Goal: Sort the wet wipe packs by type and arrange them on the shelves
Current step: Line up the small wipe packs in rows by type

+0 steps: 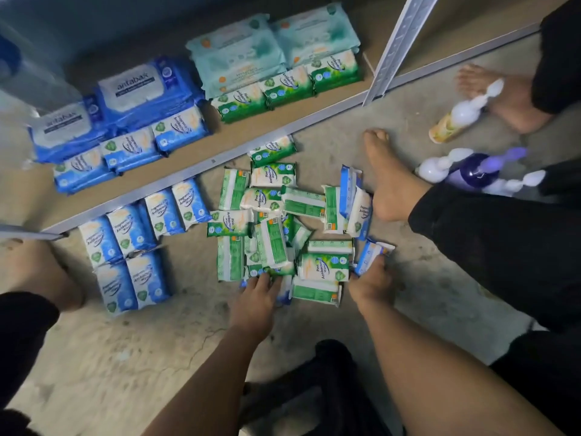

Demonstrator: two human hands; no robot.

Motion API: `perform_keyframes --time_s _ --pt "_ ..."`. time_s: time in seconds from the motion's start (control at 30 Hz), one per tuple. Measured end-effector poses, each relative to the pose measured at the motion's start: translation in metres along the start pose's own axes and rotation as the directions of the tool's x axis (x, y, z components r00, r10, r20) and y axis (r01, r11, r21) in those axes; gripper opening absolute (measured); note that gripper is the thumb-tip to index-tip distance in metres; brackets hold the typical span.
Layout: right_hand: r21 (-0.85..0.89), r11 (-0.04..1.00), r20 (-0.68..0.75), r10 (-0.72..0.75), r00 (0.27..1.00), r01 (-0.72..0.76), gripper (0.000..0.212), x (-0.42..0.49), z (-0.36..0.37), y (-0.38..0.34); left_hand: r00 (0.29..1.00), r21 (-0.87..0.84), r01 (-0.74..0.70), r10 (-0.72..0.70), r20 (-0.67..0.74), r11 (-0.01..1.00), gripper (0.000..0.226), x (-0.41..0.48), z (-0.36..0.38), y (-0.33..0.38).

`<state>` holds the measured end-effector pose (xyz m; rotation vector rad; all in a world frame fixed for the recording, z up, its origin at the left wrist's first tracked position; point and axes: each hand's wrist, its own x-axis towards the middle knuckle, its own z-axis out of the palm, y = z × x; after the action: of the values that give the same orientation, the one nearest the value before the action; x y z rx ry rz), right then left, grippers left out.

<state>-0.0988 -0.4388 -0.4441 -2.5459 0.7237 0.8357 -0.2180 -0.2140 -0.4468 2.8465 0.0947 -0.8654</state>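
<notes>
Left hand: your left hand (256, 297) reaches to the near edge of the loose pile, its fingers lying on the near end of a green pack (273, 270); you cannot tell whether they grip it.
Right hand: your right hand (371, 286) is at the pile's near right corner, its fingers curled round the lower end of a blue pack (375, 250), which stands tilted off the floor (125, 357).
Loose pile: mostly green packs (301, 201), overlapping at mixed angles on the floor between your hands and the shelf's front edge, with two blue ones upright at its right side.
Floor stack: small blue packs (132, 247) lie in rows to the left of the pile, the far ones tucked under the shelf's front edge.
Shelf (201, 152), left half: large blue packs (141, 89) at the back, a row of small blue ones (132, 149) in front.
Shelf, right half: large pale green packs (239, 55) at the back, a row of small green ones (289, 86) in front.
Right of the pile: a yellow bottle (452, 121) and a purple bottle (474, 174) lie on the floor, well apart from the packs.
</notes>
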Motion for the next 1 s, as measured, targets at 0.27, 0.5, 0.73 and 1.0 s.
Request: perform_keyframes --time_s 0.27,0.5,0.73,1.0 --pt "0.009 0.999 0.014 0.031 0.999 -0.031 0.087 -0.007 -0.009 -0.006 1.000 -0.003 0.016 -0.016 0.008 1.000 0.065 0.010 -0.004 0.005" --pt "0.012 0.994 0.096 0.112 0.989 -0.113 0.074 -0.020 -0.026 -0.014 1.000 -0.057 0.005 -0.004 0.019 0.998 0.053 0.001 -0.023 0.003" --pt "0.047 0.999 0.114 0.006 0.993 -0.011 0.053 -0.056 -0.046 -0.045 0.993 -0.293 0.089 -0.110 -0.053 0.952 0.062 -0.026 -0.071 -0.011" --pt "0.280 0.948 0.166 -0.206 0.964 0.154 0.035 -0.091 -0.053 -0.077 0.921 -0.699 0.111 -0.337 -0.194 0.706 0.053 -0.079 -0.111 -0.021"
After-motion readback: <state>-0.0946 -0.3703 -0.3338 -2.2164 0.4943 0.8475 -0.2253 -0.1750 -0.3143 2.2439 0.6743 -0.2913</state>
